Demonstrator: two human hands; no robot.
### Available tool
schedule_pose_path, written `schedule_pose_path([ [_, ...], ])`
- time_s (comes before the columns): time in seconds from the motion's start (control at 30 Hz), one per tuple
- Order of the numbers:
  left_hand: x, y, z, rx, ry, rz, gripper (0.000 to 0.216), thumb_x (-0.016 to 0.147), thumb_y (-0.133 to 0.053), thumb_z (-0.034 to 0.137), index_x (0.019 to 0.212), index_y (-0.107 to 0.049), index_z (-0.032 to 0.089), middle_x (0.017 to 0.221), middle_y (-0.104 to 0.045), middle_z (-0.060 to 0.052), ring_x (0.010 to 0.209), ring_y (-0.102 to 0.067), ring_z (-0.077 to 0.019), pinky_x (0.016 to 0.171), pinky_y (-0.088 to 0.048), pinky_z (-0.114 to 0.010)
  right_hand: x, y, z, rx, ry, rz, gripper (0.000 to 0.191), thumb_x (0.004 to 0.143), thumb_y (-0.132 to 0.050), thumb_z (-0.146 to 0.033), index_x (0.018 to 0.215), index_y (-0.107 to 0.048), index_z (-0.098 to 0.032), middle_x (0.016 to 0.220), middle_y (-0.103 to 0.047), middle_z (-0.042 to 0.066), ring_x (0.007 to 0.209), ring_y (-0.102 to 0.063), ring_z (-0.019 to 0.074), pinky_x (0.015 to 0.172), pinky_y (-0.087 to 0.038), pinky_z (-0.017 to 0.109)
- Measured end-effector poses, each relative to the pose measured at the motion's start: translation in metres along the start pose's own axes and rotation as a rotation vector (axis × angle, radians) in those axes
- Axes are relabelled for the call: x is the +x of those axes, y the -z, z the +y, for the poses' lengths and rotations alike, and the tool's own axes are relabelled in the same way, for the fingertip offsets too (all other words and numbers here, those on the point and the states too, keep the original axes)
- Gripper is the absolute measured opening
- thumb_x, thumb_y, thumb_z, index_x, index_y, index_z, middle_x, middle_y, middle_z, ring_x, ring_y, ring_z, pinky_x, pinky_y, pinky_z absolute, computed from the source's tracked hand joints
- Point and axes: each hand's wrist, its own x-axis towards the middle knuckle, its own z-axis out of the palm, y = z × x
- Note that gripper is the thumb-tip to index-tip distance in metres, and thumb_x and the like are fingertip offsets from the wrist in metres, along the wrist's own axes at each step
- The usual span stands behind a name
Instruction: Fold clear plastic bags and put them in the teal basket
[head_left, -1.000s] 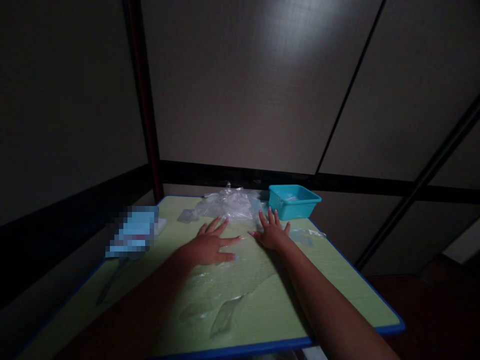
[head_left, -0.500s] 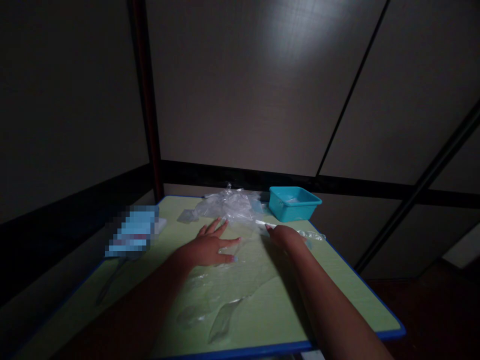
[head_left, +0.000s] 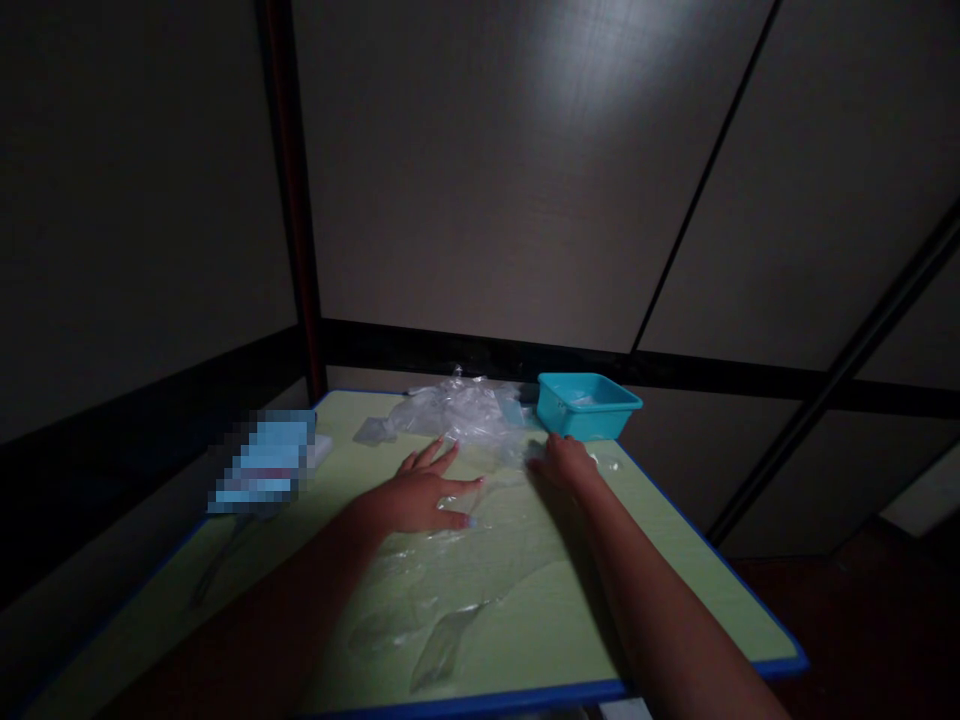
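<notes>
While flat on plastic sheet, left hand, fingers splayed; right hand curled, grip unclear, beside teal tub, crumpled bags.

Far edge blocked: crumpled plastic heap centre, teal tub far right, wall just behind. Left edge of table: blue object. Flat clear sheet covers the middle. Bare top, passable: right strip, near-right corner.

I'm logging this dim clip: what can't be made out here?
Head view:
- Right hand: its back hides whether it grips the plastic sheet.
- Blue thing on the table: pixelated.
- Tub: wall hides contents.
- Long dark thing near the left edge: too dim.
</notes>
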Motion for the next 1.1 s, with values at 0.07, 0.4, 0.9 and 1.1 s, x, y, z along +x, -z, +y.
schedule_pose_path([
  [0.07, 0.000, -0.001, -0.001, 0.001, -0.008, 0.002, 0.066, 0.071, -0.044, 0.071, 0.129, -0.033, 0.043, 0.148, 0.000, 0.001, 0.132, 0.011, -0.0319, 0.103, -0.008, -0.052, 0.005, -0.003, 0.000, 0.041, 0.011, -0.016, 0.041, 0.075, -0.055, -0.043, 0.108, -0.054, -0.018, 0.111, -0.057, 0.014, 0.099, -0.054, 0.0273, 0.072, -0.040, 0.033],
  [0.4, 0.002, -0.003, -0.002, -0.009, -0.006, 0.008, 0.066, 0.069, -0.044, 0.073, 0.128, -0.033, 0.046, 0.148, -0.002, 0.002, 0.132, 0.011, -0.0320, 0.102, -0.009, -0.053, -0.008, 0.022, -0.011, 0.232, 0.096, 0.382, 0.026, 0.088, -0.033, -0.029, 0.099, -0.054, -0.019, 0.097, -0.059, 0.008, 0.083, -0.054, 0.0184, 0.067, -0.037, 0.026],
  [0.9, 0.004, -0.005, -0.003, 0.005, -0.045, 0.047, 0.065, 0.070, -0.044, 0.071, 0.128, -0.037, 0.043, 0.146, -0.019, -0.002, 0.133, 0.008, -0.0333, 0.101, -0.011, -0.055, 0.006, -0.012, -0.031, 0.545, 0.617, 0.336, 0.049, 0.083, -0.042, -0.017, 0.132, -0.035, -0.017, 0.127, -0.048, 0.012, 0.116, -0.045, 0.0207, 0.096, -0.036, 0.037],
  [1.1, 0.004, -0.005, -0.002, 0.015, -0.060, 0.050, 0.065, 0.072, -0.046, 0.069, 0.130, -0.032, 0.044, 0.146, -0.021, -0.002, 0.133, 0.008, -0.0324, 0.101, -0.011, -0.054, -0.008, 0.005, -0.034, 0.575, 0.703, 0.409, 0.030, 0.082, -0.046, -0.021, 0.110, -0.056, -0.016, 0.109, -0.058, 0.010, 0.103, -0.051, 0.0204, 0.090, -0.038, 0.035],
])
